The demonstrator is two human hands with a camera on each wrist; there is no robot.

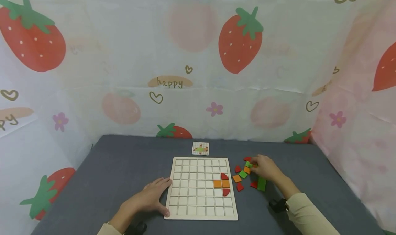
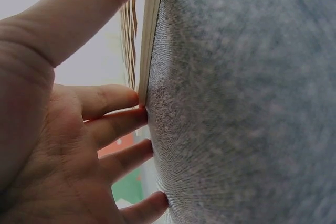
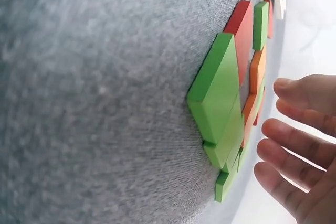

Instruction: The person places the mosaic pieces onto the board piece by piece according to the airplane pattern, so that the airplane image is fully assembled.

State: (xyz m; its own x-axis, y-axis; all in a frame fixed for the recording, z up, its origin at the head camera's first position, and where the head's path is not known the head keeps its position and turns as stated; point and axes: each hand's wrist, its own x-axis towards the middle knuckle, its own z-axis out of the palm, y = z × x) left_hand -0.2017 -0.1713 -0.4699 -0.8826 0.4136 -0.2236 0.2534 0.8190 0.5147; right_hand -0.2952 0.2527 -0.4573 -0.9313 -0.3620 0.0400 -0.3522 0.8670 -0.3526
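- Tiles (image 1: 237,178) in red, orange and green are scattered in a loose cluster just right of the gridded board (image 1: 200,184), on the grey cloth (image 1: 123,166).
- Two orange squares (image 1: 218,183) are seated side by side in the board's right-hand columns, with red rounded pieces (image 1: 224,176) set above and below the outer one.
- For a clean pick, a single tile is best pinched by its side edges and raised straight up, so that close-lying neighbours are not nudged.
- The right hand (image 1: 268,169) is held low over the far part of the cluster; thumb and fingers are parted and gently bent, with nothing seen gripped. Whether a tile is touched cannot be told.
- The left hand (image 1: 151,195) is spread along the board's left edge, thumb at the near corner; the board is touched there, not grasped.
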